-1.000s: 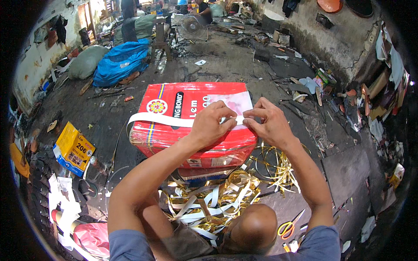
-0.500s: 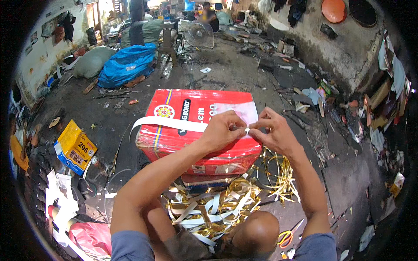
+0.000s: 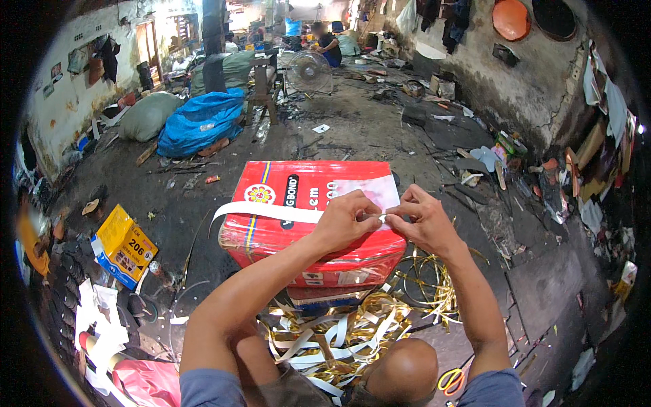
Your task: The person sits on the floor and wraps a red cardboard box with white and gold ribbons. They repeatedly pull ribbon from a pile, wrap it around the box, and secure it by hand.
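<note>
With both hands, left (image 3: 344, 220) and right (image 3: 420, 220), pinched shut on the white strip (image 3: 271, 211) over the red tin (image 3: 305, 234), I'm mid-fold; next probably needs a steady pull.

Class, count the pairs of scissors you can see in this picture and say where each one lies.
1. A pair of yellow-handled scissors lies on the floor near the lower edge, inside the person's right forearm. Others may be hidden under the heap of gold and white strips.
</note>
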Tool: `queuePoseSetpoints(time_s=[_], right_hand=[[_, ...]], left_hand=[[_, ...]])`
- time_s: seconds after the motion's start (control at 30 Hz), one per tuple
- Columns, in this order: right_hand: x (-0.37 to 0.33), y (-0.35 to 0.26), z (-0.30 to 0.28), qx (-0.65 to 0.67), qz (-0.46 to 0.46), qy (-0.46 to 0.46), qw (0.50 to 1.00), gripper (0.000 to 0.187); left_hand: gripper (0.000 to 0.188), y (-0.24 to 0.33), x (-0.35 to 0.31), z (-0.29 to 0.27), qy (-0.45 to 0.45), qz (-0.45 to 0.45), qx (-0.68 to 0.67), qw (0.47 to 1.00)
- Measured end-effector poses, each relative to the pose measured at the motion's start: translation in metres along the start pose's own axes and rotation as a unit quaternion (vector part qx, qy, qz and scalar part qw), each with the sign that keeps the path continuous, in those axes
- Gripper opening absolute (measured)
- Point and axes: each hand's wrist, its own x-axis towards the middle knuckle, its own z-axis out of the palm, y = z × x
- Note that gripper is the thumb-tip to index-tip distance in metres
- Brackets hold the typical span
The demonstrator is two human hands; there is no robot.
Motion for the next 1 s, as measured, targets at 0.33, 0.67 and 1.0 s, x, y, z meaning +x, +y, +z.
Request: queuePoseSetpoints(time_s=[0.33,0.67,1.0], right_hand=[[0.0,0.006,0.013,0.019,0.013,0.06,0.998,0.017],[0.002,0.022,0.038,0.211,0.198,0.07,0.954,0.023],[-0.006,0.025,0.037,0.429,0.302,0.072,0.848,0.032]], left_hand=[[0.013,0.002,0.0,-0.001,-0.014,-0.022,-0.017,1.0],[0.012,0.009,0.022,-0.006,-0.048,-0.082,0.021,0.995],[0.015,0.007,0.041,0.003,-0.069,-0.008,-0.026,0.997]])
